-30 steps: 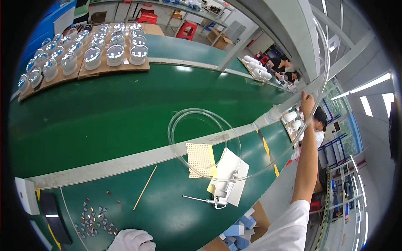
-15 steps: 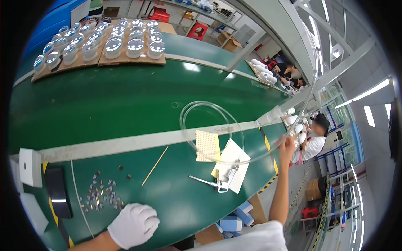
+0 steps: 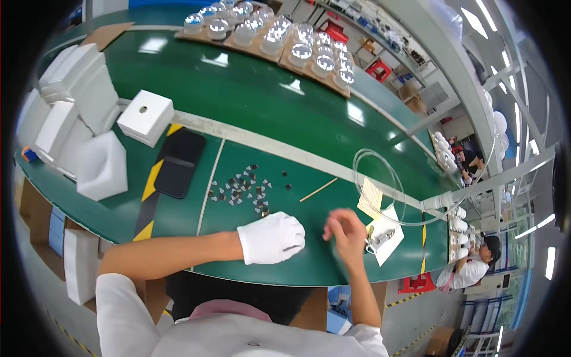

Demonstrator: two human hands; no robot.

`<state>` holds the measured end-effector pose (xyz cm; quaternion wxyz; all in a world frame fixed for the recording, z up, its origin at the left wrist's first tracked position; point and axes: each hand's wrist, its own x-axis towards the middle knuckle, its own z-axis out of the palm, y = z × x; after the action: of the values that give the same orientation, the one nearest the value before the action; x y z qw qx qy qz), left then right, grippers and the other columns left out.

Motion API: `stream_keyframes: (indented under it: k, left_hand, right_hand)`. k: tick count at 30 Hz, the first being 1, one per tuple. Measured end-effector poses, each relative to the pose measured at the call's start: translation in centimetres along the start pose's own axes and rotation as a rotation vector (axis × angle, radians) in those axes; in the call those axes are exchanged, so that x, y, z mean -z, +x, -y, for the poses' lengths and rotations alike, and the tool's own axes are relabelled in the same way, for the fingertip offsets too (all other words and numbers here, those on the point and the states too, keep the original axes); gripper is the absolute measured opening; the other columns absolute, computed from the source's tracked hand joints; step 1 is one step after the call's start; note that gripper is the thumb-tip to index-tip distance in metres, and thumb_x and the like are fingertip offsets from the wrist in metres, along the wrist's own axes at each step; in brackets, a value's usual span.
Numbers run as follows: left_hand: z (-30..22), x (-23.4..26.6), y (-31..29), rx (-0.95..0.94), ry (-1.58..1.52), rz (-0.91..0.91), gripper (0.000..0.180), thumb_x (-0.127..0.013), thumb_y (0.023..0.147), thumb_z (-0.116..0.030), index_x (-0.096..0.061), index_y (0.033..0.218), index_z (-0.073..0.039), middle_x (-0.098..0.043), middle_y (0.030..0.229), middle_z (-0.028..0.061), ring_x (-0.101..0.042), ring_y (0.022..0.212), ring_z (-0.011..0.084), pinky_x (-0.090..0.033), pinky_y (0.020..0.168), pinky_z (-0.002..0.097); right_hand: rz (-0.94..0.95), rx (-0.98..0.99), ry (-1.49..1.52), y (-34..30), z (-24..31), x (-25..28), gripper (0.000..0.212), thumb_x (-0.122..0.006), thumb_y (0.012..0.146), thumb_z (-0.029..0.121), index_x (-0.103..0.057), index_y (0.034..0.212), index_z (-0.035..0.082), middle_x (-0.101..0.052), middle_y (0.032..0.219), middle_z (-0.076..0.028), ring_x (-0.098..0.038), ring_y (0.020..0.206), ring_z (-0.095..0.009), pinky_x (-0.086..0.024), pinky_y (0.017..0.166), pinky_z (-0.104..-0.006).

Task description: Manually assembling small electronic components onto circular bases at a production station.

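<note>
My left hand [image 3: 270, 239], in a white glove, rests low over the green table [image 3: 285, 268] with its fingers curled in. Whatever they may hold is hidden. Just beyond it lies a scatter of small dark and silvery parts [image 3: 241, 189]. My bare right hand [image 3: 346, 233] hovers near the table's front edge, slightly blurred, its fingers loosely bent and apart with nothing visible in them. To its right, a metal hand tool [image 3: 380, 239] lies on a white paper pad [image 3: 391, 247], beside a yellowish dotted sheet [image 3: 371, 197]. A thin wooden stick [image 3: 319, 190] lies farther back.
Clear tubing [image 3: 357, 172] loops above the sheets. At left are a black flat case [image 3: 180, 163], a white box [image 3: 146, 119] and white foam blocks [image 3: 102, 166]. Glass-like domes [image 3: 272, 43] stand on cardboard at the back. Another person [image 3: 470, 269] sits far right.
My right hand has come down and inward from the tubing to near my left hand. The view has swung left, bringing in the foam blocks. My left hand stays curled.
</note>
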<state>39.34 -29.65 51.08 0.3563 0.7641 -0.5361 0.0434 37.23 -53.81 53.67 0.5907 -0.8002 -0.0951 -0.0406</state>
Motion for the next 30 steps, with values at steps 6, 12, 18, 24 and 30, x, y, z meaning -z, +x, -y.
stream_keyframes:
  k: [6, 12, 18, 24, 30]
  left_hand:
    - [-0.8, -0.8, -0.6, -0.105, 0.051, -0.052, 0.011, -0.063, 0.088, -0.015, -0.063, 0.079, -0.008, -0.063, 0.090, 0.0064, -0.062, 0.086, 0.0263, -0.050, 0.075, 0.0395]
    - [-0.9, -0.5, -0.9, -0.072, 0.043, -0.028, 0.009, -0.063, 0.088, -0.015, -0.064, 0.083, -0.007, -0.063, 0.092, 0.0061, -0.062, 0.088, 0.0251, -0.051, 0.078, 0.0388]
    - [-0.6, 0.0, -0.4, -0.043, 0.117, 0.055, 0.009, -0.062, 0.087, -0.017, -0.065, 0.086, -0.009, -0.062, 0.093, 0.0047, -0.062, 0.091, 0.0224, -0.049, 0.080, 0.0358]
    - [-0.2, -0.6, -0.5, 0.008, 0.078, 0.079, 0.008, -0.063, 0.084, -0.015, -0.067, 0.084, -0.008, -0.064, 0.096, 0.0052, -0.063, 0.093, 0.0226, -0.050, 0.081, 0.0348]
    - [-0.3, -0.3, -0.6, 0.010, 0.130, 0.108, 0.011, -0.061, 0.083, -0.016, -0.067, 0.083, -0.007, -0.064, 0.098, 0.0053, -0.063, 0.092, 0.0227, -0.049, 0.080, 0.0340]
  right_hand:
    - [-0.012, 0.224, -0.130, 11.3, -3.1, -3.6, 0.019, -0.061, 0.096, -0.001, -0.067, 0.114, -0.003, -0.063, 0.098, -0.010, -0.066, 0.077, -0.015, -0.055, 0.061, -0.0251]
    - [-0.089, 0.311, -0.586, 13.0, -5.3, -3.9, 0.018, -0.065, 0.093, 0.003, -0.070, 0.110, 0.000, -0.065, 0.091, -0.012, -0.066, 0.077, -0.019, -0.053, 0.068, -0.0274]
    - [-0.236, 0.231, -0.523, 12.7, -5.0, -4.1, 0.014, -0.068, 0.092, 0.005, -0.071, 0.105, 0.002, -0.070, 0.088, -0.012, -0.068, 0.073, -0.019, -0.054, 0.070, -0.0297]
    - [-0.295, 0.248, -0.487, 13.4, -5.5, -4.1, 0.009, -0.070, 0.090, 0.002, -0.070, 0.099, 0.001, -0.070, 0.087, -0.011, -0.068, 0.073, -0.018, -0.054, 0.070, -0.0284]
    - [-0.227, 0.265, -0.567, 13.2, -5.2, -3.9, 0.008, -0.069, 0.089, 0.001, -0.070, 0.097, 0.000, -0.065, 0.084, -0.010, -0.061, 0.070, -0.018, -0.050, 0.067, -0.0287]
